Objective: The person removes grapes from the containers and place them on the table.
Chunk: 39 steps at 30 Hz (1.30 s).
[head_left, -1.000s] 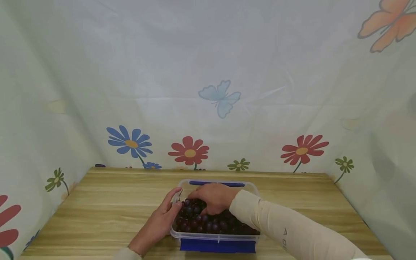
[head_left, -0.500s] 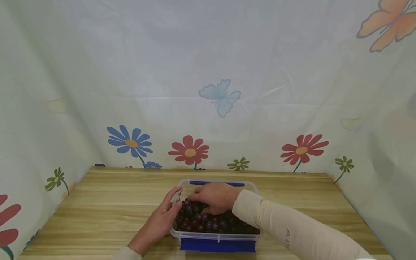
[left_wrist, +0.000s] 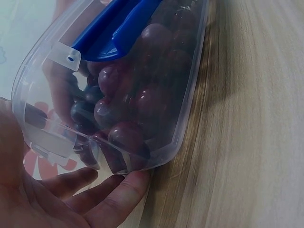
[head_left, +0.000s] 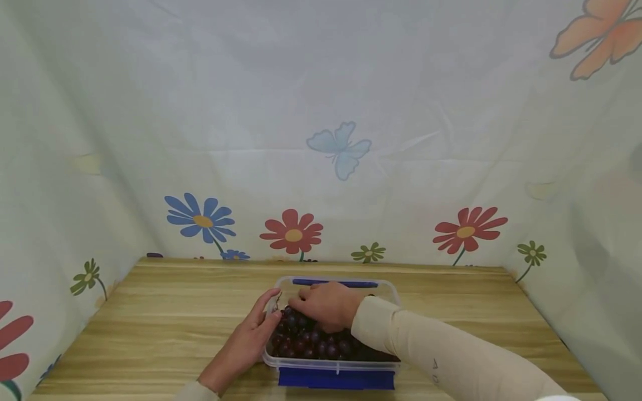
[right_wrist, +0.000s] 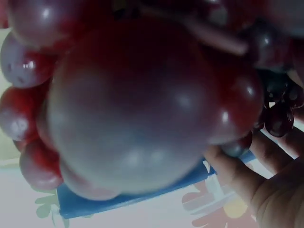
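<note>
A clear plastic storage box (head_left: 303,365) with blue clip flaps holds a heap of dark red-purple grapes (head_left: 306,341). My left hand (head_left: 247,340) rests at the box's left end, thumb at the rim. In the left wrist view its fairly straight fingers (left_wrist: 118,197) touch the outside of the corner. My right hand (head_left: 332,305) reaches inside the box, fingers bent down among the grapes. Its fingertips are mostly hidden, and close grapes (right_wrist: 133,109) fill much of the right wrist view. A thin stem (head_left: 277,302) sticks up near my left fingers.
The box stands near the front of a wood-grain table (head_left: 175,312). A white cloth (head_left: 426,111) printed with flowers and butterflies hangs behind the table and along both sides. A blue clip flap (head_left: 336,379) hangs down from the box's front.
My right hand has shifted slightly within the box, and its thumb, visible earlier, is now tucked out of sight. My left hand and the box have stayed in place.
</note>
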Available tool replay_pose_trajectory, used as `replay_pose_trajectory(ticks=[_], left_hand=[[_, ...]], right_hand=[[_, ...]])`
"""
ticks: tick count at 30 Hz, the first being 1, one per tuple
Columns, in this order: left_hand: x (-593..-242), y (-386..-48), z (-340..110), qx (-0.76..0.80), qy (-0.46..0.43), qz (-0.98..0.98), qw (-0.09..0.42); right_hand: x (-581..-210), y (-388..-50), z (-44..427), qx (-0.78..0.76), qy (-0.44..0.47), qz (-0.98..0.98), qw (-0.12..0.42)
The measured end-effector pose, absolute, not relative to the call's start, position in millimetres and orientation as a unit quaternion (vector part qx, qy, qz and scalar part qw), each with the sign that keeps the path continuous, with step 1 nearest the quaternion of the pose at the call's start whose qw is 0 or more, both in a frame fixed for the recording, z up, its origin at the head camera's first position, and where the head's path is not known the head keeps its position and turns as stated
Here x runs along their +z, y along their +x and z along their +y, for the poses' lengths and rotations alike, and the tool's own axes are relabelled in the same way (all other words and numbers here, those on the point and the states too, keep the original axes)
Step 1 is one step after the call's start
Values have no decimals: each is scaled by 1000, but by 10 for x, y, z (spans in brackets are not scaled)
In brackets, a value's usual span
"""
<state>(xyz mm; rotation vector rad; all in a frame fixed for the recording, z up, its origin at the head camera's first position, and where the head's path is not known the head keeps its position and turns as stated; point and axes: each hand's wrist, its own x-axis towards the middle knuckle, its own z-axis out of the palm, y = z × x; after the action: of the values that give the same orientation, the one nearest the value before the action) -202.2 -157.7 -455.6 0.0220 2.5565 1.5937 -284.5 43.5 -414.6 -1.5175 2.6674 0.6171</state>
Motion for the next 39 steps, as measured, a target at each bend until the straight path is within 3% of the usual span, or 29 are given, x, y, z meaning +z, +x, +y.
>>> replay_pose_trajectory(ticks=[5, 14, 26, 39], left_hand=[[-4573, -2029, -1570, 529, -1, 846, 68], [-4559, -2027, -1571, 539, 4, 839, 69], [-4586, -2042, -1568, 534, 4, 843, 63], [-4584, -2036, -1575, 537, 4, 841, 61]], right_hand=[[-4179, -2835, 414, 216, -490, 844, -33], [-4215, -2846, 370, 233, -493, 837, -51], [-4233, -2931, 385, 196, -489, 850, 0], [-4154, -2988, 458, 194, -519, 831, -51]])
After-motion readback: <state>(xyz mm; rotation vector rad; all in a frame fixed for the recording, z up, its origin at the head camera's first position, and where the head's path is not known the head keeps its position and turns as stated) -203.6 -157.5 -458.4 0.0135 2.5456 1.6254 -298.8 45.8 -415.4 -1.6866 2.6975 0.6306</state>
